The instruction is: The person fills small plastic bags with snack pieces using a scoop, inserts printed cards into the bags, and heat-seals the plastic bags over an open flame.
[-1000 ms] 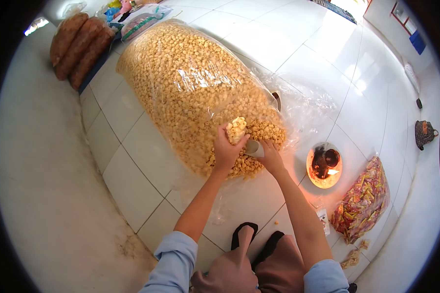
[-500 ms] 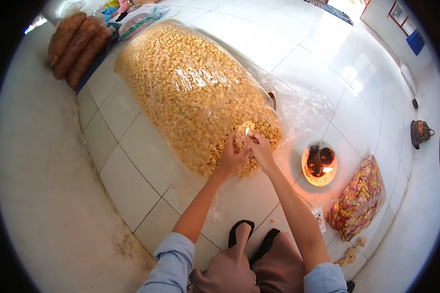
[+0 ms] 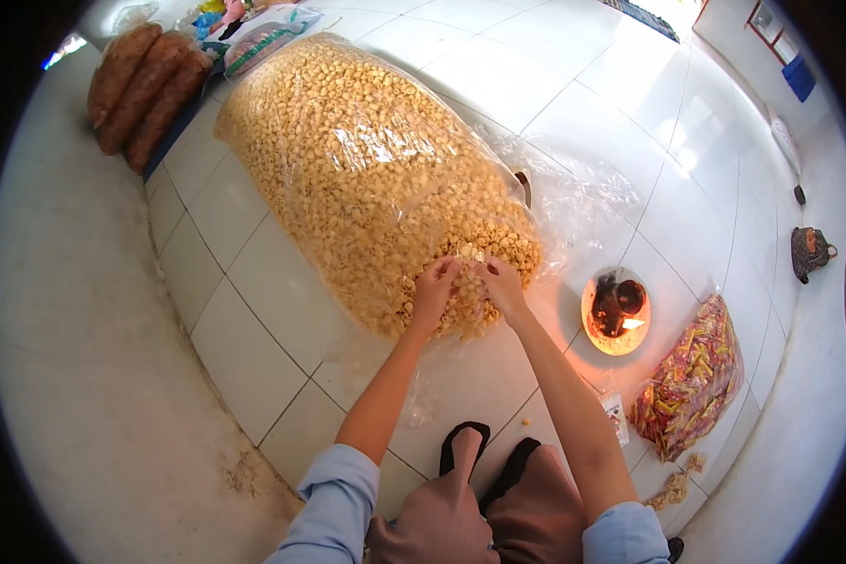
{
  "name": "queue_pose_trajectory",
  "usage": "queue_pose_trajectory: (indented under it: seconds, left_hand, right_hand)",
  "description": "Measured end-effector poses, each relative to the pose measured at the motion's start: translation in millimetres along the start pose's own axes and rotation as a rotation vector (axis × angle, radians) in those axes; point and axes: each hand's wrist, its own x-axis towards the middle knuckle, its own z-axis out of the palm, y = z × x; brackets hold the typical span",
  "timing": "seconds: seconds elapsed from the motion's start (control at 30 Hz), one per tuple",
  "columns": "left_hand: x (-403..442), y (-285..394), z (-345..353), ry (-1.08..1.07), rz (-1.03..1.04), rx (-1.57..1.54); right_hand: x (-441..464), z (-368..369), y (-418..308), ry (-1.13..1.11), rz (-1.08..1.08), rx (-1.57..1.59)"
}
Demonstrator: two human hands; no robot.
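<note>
Between my two hands is a small clear plastic bag (image 3: 467,299) that appears to hold yellow-brown snack pieces. My left hand (image 3: 435,287) pinches its left upper side, and my right hand (image 3: 501,284) pinches the right; the exact grip is partly hidden by the fingers. Pale glints show at the bag's top edge between my fingertips. Both hands are over the open near end of a very large clear sack (image 3: 348,179), which lies on the floor full of the same curled snacks. Loose snacks (image 3: 512,246) lie exposed just past my right fingers.
A plate (image 3: 592,320) with a small burning flame and dark, sooty remains stands to the right. Beside it lie a bag of red-and-yellow packets (image 3: 691,376) and a small printed card (image 3: 615,418). Brown filled bags (image 3: 150,89) lean at the far-left wall. Crumpled plastic (image 3: 583,202) spreads behind.
My hands have moved slightly apart, each at one side of the small bag. The snack-filled part now shows lower, between my hands, instead of above my fingertips.
</note>
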Motion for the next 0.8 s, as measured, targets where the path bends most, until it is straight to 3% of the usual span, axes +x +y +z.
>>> queue_pose_trajectory:
  seconds: [0.13,0.27,0.4,0.5,0.63,0.7,0.73,0.8]
  left_hand:
    - [-6.8,3.4,5.9,0.021,0.173,-0.084]
    - [-11.5,15.4,11.0,0.052,0.408,-0.143]
    - [-20.1,34.6,21.4,0.103,0.396,-0.291]
    - [-19.6,41.3,25.5,0.124,0.369,-0.378]
    - [-19.9,55.0,28.6,0.155,0.581,-0.363]
    - [-20.8,60.7,30.3,0.163,0.635,-0.325]
    - [-20.4,62.7,30.9,0.163,0.687,-0.295]
    - [-19.9,66.6,32.2,0.163,0.740,-0.263]
  right_hand:
    - [-16.5,-0.5,-16.6,0.057,-0.080,0.142]
    - [-28.9,-2.1,-33.6,0.192,-0.322,0.190]
    - [-30.5,-6.2,-50.8,0.281,-0.517,0.126]
    - [-32.2,-10.8,-69.6,0.250,-0.585,0.254]
    - [-38.3,-15.5,-88.5,0.275,-0.603,0.444]
    - [-36.3,-18.1,-92.0,0.218,-0.513,0.553]
    - [-35.4,-20.5,-94.8,0.219,-0.513,0.553]
    - [-35.3,-26.8,-102.3,0.346,-0.733,0.251]
